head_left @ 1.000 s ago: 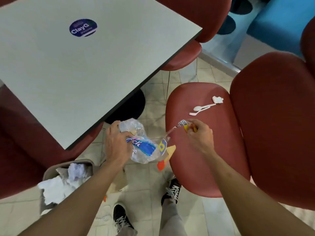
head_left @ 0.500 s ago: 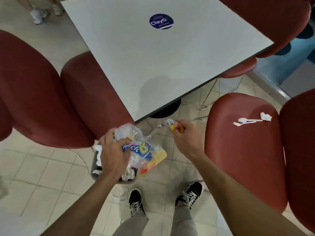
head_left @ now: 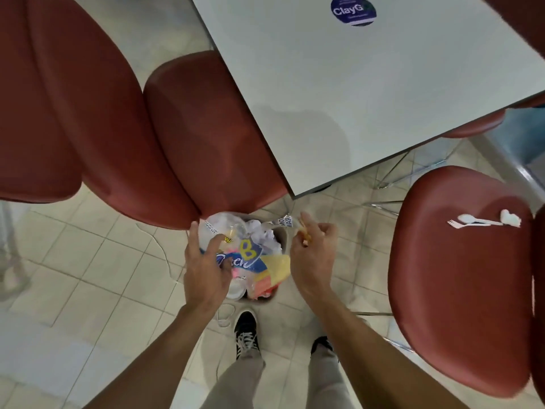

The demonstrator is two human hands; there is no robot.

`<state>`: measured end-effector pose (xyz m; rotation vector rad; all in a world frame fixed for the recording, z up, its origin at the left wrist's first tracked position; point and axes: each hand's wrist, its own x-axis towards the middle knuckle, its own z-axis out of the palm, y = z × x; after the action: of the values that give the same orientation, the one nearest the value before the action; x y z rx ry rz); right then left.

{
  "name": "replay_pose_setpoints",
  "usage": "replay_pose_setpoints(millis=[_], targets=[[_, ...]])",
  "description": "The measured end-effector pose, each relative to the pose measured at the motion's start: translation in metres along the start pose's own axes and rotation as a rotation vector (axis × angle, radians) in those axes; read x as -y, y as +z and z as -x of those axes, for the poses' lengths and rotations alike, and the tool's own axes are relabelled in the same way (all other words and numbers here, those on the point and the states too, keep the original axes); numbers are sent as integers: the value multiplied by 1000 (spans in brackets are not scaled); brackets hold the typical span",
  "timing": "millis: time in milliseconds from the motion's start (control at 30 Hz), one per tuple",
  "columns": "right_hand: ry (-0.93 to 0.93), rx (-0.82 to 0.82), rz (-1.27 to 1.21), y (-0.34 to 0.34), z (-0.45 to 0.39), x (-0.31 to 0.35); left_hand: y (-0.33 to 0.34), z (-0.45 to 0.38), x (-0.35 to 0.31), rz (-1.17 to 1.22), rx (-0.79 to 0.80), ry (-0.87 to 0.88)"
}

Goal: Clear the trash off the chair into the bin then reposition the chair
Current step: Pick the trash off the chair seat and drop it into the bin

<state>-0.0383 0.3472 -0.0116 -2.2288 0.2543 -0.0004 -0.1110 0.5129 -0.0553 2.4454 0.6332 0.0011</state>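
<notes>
A small grey bin (head_left: 280,236) stuffed with crumpled white paper stands on the floor under the table's corner. My left hand (head_left: 206,270) presses a clear plastic bag with blue and yellow print (head_left: 247,255) down onto the bin's top. My right hand (head_left: 314,255) hovers just right of the bin, pinching a thin printed wrapper strip (head_left: 284,222). To the right is a red chair (head_left: 460,290). On its seat lie a white plastic spoon (head_left: 472,219), a white fork (head_left: 455,224) and a crumpled white scrap (head_left: 510,218).
A pale table (head_left: 368,93) with a blue round sticker (head_left: 353,10) overhangs the bin. Another red chair (head_left: 206,137) is tucked at its left, with red seat backs further left. My two feet (head_left: 246,335) stand on the tiled floor below the bin.
Both hands carried the bag and the strip leftward from the chair to the bin. The bag now rests on the bin's contents. The view swung left with them.
</notes>
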Motion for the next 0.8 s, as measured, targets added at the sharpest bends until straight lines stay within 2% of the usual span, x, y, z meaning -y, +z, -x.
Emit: replay_pose_setpoints(millis=[200, 333, 400, 567, 667, 800], targets=[[-208, 293, 161, 33, 44, -24, 1, 18, 17, 184, -31, 37], [-274, 330, 320, 44, 58, -30, -3, 25, 24, 202, -8, 33], [-309, 336, 475, 46, 58, -30, -6, 26, 27, 143, -34, 97], [-323, 472, 649, 50, 53, -24, -5, 24, 29, -23, 40, 77], [-312, 503, 698, 56, 52, -21, -1, 22, 29, -126, 63, 130], [-270, 572, 671, 56, 45, -16, -2, 13, 31, -151, 132, 124]])
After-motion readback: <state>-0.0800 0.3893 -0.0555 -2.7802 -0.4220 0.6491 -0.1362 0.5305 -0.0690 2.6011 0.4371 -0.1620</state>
